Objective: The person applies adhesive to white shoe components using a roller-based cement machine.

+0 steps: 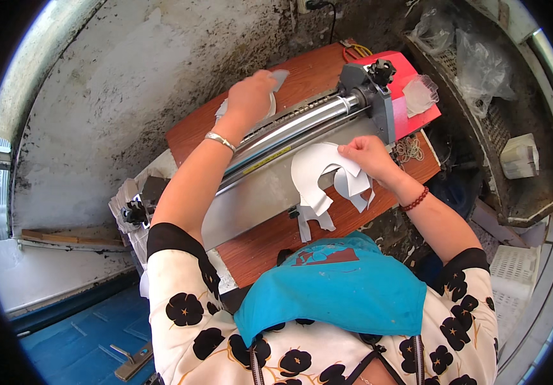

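A brown table mid-frame, stained wall upper left; right hand pinches a white cutout near centre, left hand curls over pale pieces, grip unclear

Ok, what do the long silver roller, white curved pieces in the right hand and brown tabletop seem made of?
Long silver roller: likely polished metal, from its bright reflective streaks. White curved pieces: matte, thin sheet with drooping ends; paper, fabric or synthetic, I can't tell. Brown tabletop: wood or printed laminate, low sheen, given its streaky grain.
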`<action>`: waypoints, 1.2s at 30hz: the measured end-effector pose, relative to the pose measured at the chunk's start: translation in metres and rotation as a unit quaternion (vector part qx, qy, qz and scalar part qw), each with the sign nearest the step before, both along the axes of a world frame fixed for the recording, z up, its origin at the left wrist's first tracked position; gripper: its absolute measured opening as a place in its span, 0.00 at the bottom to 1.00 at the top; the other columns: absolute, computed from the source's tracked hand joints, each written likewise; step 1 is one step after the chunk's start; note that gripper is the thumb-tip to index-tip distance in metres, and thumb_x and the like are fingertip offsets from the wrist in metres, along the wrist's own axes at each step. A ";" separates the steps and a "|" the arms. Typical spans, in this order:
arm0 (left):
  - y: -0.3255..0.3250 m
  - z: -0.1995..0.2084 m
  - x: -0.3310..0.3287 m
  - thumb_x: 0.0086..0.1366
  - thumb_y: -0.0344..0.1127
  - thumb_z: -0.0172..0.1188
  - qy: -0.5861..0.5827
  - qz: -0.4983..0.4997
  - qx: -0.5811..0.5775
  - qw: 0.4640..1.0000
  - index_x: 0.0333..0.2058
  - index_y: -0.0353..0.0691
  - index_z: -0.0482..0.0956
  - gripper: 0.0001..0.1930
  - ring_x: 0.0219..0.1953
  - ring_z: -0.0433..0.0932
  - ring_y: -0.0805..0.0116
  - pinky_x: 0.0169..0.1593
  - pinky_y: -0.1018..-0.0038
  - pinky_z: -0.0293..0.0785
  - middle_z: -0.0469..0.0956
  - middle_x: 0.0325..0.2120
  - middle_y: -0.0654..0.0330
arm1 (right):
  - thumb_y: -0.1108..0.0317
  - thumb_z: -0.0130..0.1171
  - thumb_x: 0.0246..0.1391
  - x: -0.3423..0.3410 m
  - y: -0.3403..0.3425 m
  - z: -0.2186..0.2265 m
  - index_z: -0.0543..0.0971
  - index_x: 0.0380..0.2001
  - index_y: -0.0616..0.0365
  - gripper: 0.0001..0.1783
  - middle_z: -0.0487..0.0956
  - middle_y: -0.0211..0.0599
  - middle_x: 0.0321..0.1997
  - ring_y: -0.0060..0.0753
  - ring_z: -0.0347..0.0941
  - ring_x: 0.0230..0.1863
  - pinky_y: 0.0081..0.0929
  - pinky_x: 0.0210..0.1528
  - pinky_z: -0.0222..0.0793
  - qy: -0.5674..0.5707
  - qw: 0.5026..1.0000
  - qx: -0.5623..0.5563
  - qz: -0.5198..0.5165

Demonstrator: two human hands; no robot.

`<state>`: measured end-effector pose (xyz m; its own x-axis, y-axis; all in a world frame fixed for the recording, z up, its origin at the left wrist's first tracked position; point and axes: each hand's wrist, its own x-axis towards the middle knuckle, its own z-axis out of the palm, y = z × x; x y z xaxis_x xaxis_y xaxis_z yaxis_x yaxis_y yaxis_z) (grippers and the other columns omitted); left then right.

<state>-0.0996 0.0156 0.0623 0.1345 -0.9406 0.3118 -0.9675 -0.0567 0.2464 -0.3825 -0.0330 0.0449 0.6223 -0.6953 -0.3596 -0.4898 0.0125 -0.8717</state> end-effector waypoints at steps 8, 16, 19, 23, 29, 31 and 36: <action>-0.004 -0.021 -0.012 0.57 0.45 0.48 0.239 -0.023 0.261 0.935 0.33 0.34 0.80 0.19 0.39 0.75 0.51 0.44 0.64 0.69 0.78 0.35 0.47 | 0.61 0.51 0.58 0.010 0.011 0.006 0.75 0.26 0.64 0.16 0.75 0.31 0.22 0.18 0.69 0.20 0.21 0.22 0.65 -0.086 0.973 0.191 -0.095; -0.001 -0.022 -0.014 0.58 0.46 0.48 0.312 -0.025 0.251 0.916 0.35 0.35 0.80 0.20 0.38 0.76 0.56 0.46 0.69 0.68 0.79 0.35 0.49 | 0.58 0.49 0.60 0.017 0.018 0.006 0.73 0.28 0.61 0.16 0.73 0.28 0.23 0.17 0.67 0.22 0.19 0.23 0.65 -0.129 0.966 0.178 -0.136; -0.002 -0.023 -0.013 0.58 0.46 0.49 0.324 -0.027 0.250 0.912 0.36 0.36 0.80 0.20 0.38 0.76 0.57 0.46 0.70 0.68 0.79 0.35 0.49 | 0.59 0.48 0.61 0.013 0.022 0.003 0.73 0.30 0.64 0.16 0.75 0.31 0.25 0.19 0.69 0.24 0.21 0.26 0.67 -0.130 0.963 0.185 -0.148; -0.005 -0.023 -0.014 0.58 0.46 0.49 0.314 -0.028 0.252 0.915 0.35 0.36 0.80 0.20 0.38 0.76 0.58 0.45 0.70 0.68 0.79 0.34 0.51 | 0.60 0.48 0.61 0.015 0.027 0.000 0.73 0.34 0.64 0.16 0.74 0.31 0.26 0.19 0.69 0.25 0.21 0.27 0.68 -0.179 0.942 0.235 -0.162; -0.007 -0.024 -0.014 0.58 0.43 0.51 0.314 -0.012 0.252 0.915 0.35 0.33 0.81 0.18 0.35 0.77 0.62 0.43 0.72 0.69 0.80 0.33 0.51 | 0.60 0.49 0.60 0.018 0.029 -0.001 0.72 0.36 0.65 0.15 0.75 0.32 0.28 0.19 0.70 0.27 0.20 0.29 0.69 -0.186 0.948 0.202 -0.163; -0.009 -0.029 -0.011 0.58 0.42 0.52 0.312 -0.011 0.251 0.916 0.35 0.34 0.81 0.17 0.34 0.77 0.64 0.42 0.73 0.69 0.80 0.32 0.52 | 0.61 0.50 0.60 0.018 0.030 0.002 0.73 0.36 0.65 0.15 0.75 0.32 0.28 0.19 0.70 0.27 0.20 0.30 0.69 -0.186 0.946 0.213 -0.159; -0.010 -0.029 -0.011 0.57 0.42 0.53 0.296 -0.005 0.261 0.919 0.35 0.35 0.81 0.17 0.31 0.76 0.67 0.39 0.74 0.70 0.80 0.29 0.53 | 0.63 0.53 0.58 0.017 0.029 -0.001 0.73 0.36 0.65 0.13 0.76 0.33 0.30 0.19 0.71 0.28 0.20 0.30 0.70 -0.190 0.950 0.194 -0.154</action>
